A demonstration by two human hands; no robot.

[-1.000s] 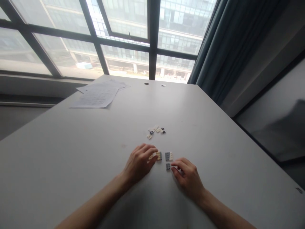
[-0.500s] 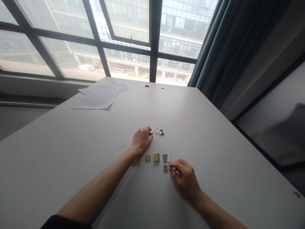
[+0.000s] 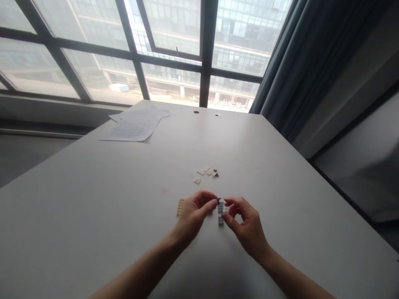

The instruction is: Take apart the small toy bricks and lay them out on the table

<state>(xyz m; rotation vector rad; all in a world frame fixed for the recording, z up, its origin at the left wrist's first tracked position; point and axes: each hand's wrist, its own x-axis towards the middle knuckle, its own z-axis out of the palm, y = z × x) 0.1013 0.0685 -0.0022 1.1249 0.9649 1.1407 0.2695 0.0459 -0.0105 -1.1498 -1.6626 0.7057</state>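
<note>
My left hand (image 3: 197, 211) is closed, pinching a small dark grey toy brick (image 3: 219, 199) between thumb and fingertips. Just right of it, my right hand (image 3: 247, 222) has thumb and forefinger apart, with nothing visible between them. Between the hands lies a grey studded brick (image 3: 220, 207) with a white strip beside it, partly behind the right fingers. A second grey brick (image 3: 220, 221) sits just nearer to me. A tan studded plate (image 3: 180, 207) shows left of my left hand, which hides the other tan bricks.
Beyond the hands is a loose group of white pieces (image 3: 202, 171) and small black pieces (image 3: 215, 172). One white piece (image 3: 197, 180) lies nearer. Printed papers (image 3: 134, 124) rest at the far left of the white table (image 3: 131, 174), before the window.
My left hand has come back from the loose pieces toward my right hand, carrying the small dark grey brick. My right hand stays near the grey bricks, its thumb and forefinger wider apart.
</note>
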